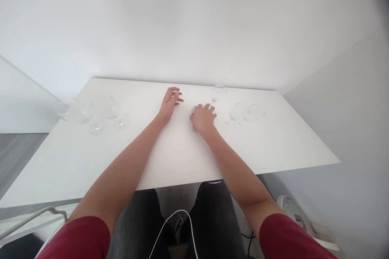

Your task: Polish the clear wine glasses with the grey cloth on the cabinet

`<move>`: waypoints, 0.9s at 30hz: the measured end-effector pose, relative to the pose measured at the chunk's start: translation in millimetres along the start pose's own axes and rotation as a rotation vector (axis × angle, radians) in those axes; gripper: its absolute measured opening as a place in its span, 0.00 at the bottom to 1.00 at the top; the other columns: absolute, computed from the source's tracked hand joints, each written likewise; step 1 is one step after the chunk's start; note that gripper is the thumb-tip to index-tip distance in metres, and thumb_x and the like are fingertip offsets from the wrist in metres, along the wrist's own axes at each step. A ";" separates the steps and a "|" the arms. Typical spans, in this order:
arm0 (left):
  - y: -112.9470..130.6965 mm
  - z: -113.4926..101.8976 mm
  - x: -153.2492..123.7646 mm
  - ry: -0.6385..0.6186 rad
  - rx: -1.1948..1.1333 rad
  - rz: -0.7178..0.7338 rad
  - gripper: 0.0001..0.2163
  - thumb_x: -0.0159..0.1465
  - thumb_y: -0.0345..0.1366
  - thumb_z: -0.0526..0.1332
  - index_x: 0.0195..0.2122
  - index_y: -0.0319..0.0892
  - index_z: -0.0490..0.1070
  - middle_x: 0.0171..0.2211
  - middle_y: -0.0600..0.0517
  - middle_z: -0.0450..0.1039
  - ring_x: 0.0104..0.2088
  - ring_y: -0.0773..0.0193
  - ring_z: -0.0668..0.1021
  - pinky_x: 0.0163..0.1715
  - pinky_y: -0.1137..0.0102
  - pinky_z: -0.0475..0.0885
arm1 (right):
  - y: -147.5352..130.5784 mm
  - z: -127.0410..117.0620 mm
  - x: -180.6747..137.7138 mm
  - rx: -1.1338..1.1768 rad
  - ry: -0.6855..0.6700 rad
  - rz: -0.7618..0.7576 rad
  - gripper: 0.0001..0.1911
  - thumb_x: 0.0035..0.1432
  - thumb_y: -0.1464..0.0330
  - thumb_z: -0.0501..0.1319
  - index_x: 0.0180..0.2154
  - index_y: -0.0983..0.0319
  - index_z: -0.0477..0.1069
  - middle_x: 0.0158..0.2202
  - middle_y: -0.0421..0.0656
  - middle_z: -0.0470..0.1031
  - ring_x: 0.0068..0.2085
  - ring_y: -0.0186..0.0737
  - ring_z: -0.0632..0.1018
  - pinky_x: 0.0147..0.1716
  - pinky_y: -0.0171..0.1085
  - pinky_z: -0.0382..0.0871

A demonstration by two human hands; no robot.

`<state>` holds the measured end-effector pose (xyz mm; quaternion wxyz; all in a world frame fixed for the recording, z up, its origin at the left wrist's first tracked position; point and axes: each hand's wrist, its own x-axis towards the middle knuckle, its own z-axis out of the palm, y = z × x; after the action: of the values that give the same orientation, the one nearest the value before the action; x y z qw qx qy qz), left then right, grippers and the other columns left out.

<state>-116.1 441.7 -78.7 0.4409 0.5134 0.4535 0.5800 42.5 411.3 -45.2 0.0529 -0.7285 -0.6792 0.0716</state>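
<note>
My right hand (203, 118) is low over the tabletop, its fingers curled around the stem of a clear wine glass (219, 93). The bowl of that glass shows beyond the fingertips, while the hand covers most of its lower part. To the left, my left hand (170, 103) is held with its fingers apart and nothing in them. Two more transparent stemmed glasses are at the left of the table, one with a wide bowl (73, 111) and another beside it (105, 106). Further glassware (238, 111) is to the right of my right hand; its outlines are faint.
The white table (179, 158) has its back edge along a white wall (182, 28). A grey wall (340, 101) borders the right side. Below the front edge, a white cable (182, 210) hangs between the legs, and a white device (293, 210) stands at the lower right.
</note>
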 end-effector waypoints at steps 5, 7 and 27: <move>5.1 1.1 -1.7 -0.025 0.004 -0.020 0.12 0.71 0.49 0.58 0.47 0.50 0.71 0.46 0.51 0.75 0.39 0.64 0.81 0.43 0.68 0.71 | 2.0 -2.7 0.5 0.014 0.047 -0.101 0.16 0.61 0.74 0.55 0.48 0.65 0.74 0.51 0.60 0.72 0.57 0.62 0.68 0.46 0.53 0.71; 6.3 1.9 -2.0 -0.037 0.000 -0.022 0.11 0.70 0.48 0.59 0.45 0.49 0.72 0.43 0.52 0.75 0.37 0.65 0.80 0.41 0.69 0.70 | 1.8 -1.7 3.5 0.027 0.107 -0.238 0.15 0.62 0.74 0.55 0.49 0.64 0.74 0.51 0.57 0.72 0.54 0.58 0.69 0.47 0.52 0.70; 4.5 2.3 -1.5 -0.068 0.041 0.007 0.11 0.70 0.46 0.59 0.37 0.46 0.75 0.37 0.53 0.71 0.31 0.68 0.75 0.36 0.69 0.68 | 24.4 4.8 41.0 0.149 0.100 0.037 0.16 0.62 0.73 0.55 0.50 0.60 0.71 0.55 0.54 0.67 0.57 0.58 0.67 0.56 0.68 0.62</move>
<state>-113.9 439.5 -74.4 0.4434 0.5434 0.4483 0.5542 68.4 450.3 -55.5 0.1392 -0.7375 -0.6551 0.0865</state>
